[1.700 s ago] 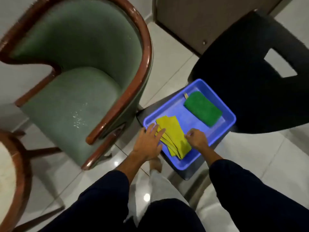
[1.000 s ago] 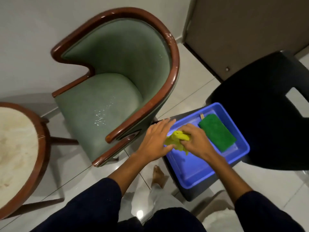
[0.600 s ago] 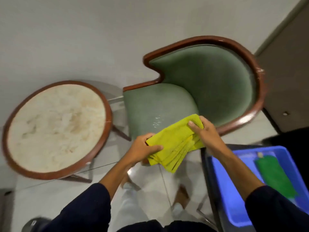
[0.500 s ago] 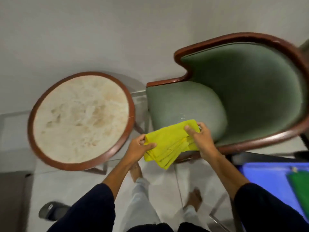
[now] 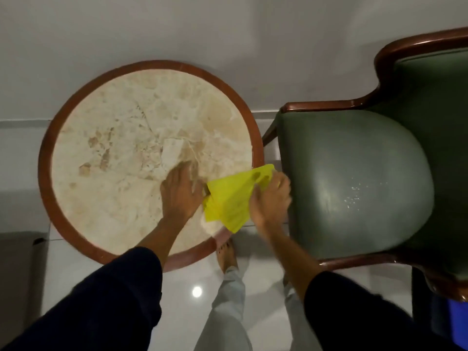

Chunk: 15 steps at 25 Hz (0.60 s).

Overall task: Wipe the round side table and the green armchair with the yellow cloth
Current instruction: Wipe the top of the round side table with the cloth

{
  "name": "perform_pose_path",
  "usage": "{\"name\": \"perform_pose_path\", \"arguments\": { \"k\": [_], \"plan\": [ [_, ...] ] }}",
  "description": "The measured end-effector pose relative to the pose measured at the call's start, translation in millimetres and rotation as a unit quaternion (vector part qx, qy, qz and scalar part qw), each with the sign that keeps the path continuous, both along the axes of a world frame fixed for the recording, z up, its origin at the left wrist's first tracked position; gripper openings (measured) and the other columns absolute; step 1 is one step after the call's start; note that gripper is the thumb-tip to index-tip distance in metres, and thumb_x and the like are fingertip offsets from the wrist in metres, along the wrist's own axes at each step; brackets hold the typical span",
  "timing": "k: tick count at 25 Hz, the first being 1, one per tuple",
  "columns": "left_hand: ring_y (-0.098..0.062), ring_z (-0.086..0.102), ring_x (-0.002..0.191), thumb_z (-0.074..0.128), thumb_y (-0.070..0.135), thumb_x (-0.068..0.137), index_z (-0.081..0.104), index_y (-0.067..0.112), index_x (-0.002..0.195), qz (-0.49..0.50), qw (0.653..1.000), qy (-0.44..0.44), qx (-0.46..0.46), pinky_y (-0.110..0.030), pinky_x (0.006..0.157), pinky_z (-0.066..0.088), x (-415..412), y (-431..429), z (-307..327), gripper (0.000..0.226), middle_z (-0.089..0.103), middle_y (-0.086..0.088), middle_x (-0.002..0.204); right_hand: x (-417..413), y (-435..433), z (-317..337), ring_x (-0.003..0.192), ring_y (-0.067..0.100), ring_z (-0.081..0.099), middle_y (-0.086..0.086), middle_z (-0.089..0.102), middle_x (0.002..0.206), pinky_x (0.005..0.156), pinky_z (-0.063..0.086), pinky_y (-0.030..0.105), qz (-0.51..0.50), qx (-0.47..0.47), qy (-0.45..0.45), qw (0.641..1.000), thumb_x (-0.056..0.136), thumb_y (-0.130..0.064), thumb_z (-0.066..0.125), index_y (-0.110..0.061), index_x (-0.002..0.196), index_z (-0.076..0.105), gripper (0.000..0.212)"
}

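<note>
Both hands have carried the yellow cloth (image 5: 229, 198) from in front of the green armchair (image 5: 354, 183) over to the round side table (image 5: 121, 138), where it now hangs folded above the table's near-right rim. At the cloth's left edge the left hand (image 5: 181, 192) pinches it over the marble top; at its right edge the right hand (image 5: 271, 201), blurred, clutches it. Right of the table stands the armchair, pale specks on its seat.

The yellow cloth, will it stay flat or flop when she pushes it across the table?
Probably floppy: the cloth sags in folds between the left hand and right hand. It looks light and thin, so it will likely bunch unless pressed flat on the table.
</note>
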<state>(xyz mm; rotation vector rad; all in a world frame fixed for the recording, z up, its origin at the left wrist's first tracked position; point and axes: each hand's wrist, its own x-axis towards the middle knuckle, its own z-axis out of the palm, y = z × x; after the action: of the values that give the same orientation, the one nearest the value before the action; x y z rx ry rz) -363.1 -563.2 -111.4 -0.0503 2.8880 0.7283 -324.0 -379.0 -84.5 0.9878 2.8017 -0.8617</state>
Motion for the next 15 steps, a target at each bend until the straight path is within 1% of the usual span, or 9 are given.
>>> {"name": "perform_pose_path", "arguments": {
  "k": [1,2,4,5,7,9,12,13,15],
  "plan": [
    [-0.038,0.046,0.134,0.037,0.039,0.094,0.045,0.01,0.14,-0.006,0.998,0.029,-0.049,-0.054,0.106,0.036,-14.7,-7.6,-10.1,0.055,0.049,-0.019,0.145,0.7,-20.2,-13.8,0.137,0.04,0.036,0.024,0.035,0.151,0.109,0.034,0.05,-0.005,-0.018,-0.022,1.0,0.092,-0.035,0.057,-0.002,0.144,0.036,0.066],
    [-0.036,0.036,0.142,0.036,0.036,0.097,0.04,0.011,0.144,-0.011,0.995,0.03,-0.09,-0.057,0.111,0.027,-26.2,-15.5,-20.9,0.054,0.039,-0.019,0.153,-1.6,-37.4,-27.2,0.144,0.039,0.025,0.025,0.025,0.156,0.115,0.026,0.05,-0.025,-0.05,-0.058,0.997,0.094,-0.045,0.052,-0.001,0.149,0.026,0.075],
    [-0.03,0.012,0.152,0.026,0.042,0.101,0.021,0.018,0.153,-0.004,0.992,-0.011,-0.128,-0.058,0.119,0.008,-36.9,-30.9,-48.7,0.058,0.014,-0.013,0.164,-23.0,-53.9,-56.2,0.15,0.037,0.009,0.026,0.01,0.161,0.121,0.014,0.05,-0.071,-0.058,-0.094,0.991,0.092,-0.06,0.042,0.002,0.152,0.01,0.092],
    [-0.027,0.003,0.153,0.02,0.048,0.101,0.012,0.022,0.155,0.001,0.99,-0.018,-0.138,-0.058,0.121,0.002,-34.3,-36.4,-60.8,0.06,0.005,-0.011,0.166,-39.3,-52.6,-67.6,0.15,0.037,0.008,0.027,0.011,0.161,0.121,0.013,0.05,-0.078,-0.024,-0.085,0.993,0.092,-0.062,0.041,0.003,0.152,0.009,0.095],
    [-0.024,0.0,0.153,0.016,0.053,0.1,0.008,0.025,0.155,0.005,0.988,-0.005,-0.157,-0.057,0.12,-0.001,-33.8,-41.5,-76.3,0.062,0.003,-0.009,0.166,-85.2,-42.8,-83.0,0.149,0.039,0.013,0.028,0.018,0.159,0.121,0.013,0.052,-0.05,0.074,-0.056,0.994,0.092,-0.063,0.036,0.004,0.151,0.014,0.092],
    [-0.024,0.006,0.153,0.019,0.051,0.1,0.013,0.026,0.154,0.007,0.989,0.02,-0.148,-0.056,0.121,0.002,-31.2,-38.5,-75.1,0.06,0.009,-0.009,0.166,-140.2,-29.3,-87.5,0.149,0.04,0.014,0.027,0.019,0.159,0.122,0.013,0.052,0.019,0.121,-0.043,0.991,0.095,-0.059,0.029,0.003,0.152,0.017,0.084],
    [-0.023,0.012,0.153,0.023,0.043,0.102,0.022,0.024,0.153,0.016,0.986,0.058,-0.154,-0.055,0.121,0.007,-32.8,-41.1,-77.6,0.055,0.016,-0.009,0.165,-218.4,-36.5,-92.3,0.151,0.036,0.007,0.022,0.012,0.162,0.123,0.008,0.051,0.15,0.144,-0.024,0.978,0.098,-0.053,0.02,-0.002,0.153,0.013,0.076],
    [-0.023,0.013,0.152,0.023,0.041,0.102,0.024,0.023,0.152,0.018,0.986,0.059,-0.153,-0.054,0.121,0.008,-33.7,-41.6,-77.2,0.053,0.018,-0.009,0.164,-227.4,-45.4,-92.2,0.151,0.034,0.005,0.02,0.01,0.163,0.124,0.007,0.05,0.208,0.153,-0.014,0.966,0.098,-0.052,0.018,-0.005,0.154,0.012,0.073],
    [-0.02,0.014,0.152,0.018,0.038,0.103,0.026,0.02,0.152,0.035,0.989,0.052,-0.133,-0.051,0.122,0.007,-33.5,-41.7,-77.0,0.053,0.02,-0.006,0.164,-210.0,-64.3,-91.0,0.152,0.03,0.005,0.016,0.011,0.164,0.124,0.008,0.049,0.346,0.173,0.016,0.922,0.099,-0.049,0.019,-0.009,0.154,0.014,0.068]
  ]
}}
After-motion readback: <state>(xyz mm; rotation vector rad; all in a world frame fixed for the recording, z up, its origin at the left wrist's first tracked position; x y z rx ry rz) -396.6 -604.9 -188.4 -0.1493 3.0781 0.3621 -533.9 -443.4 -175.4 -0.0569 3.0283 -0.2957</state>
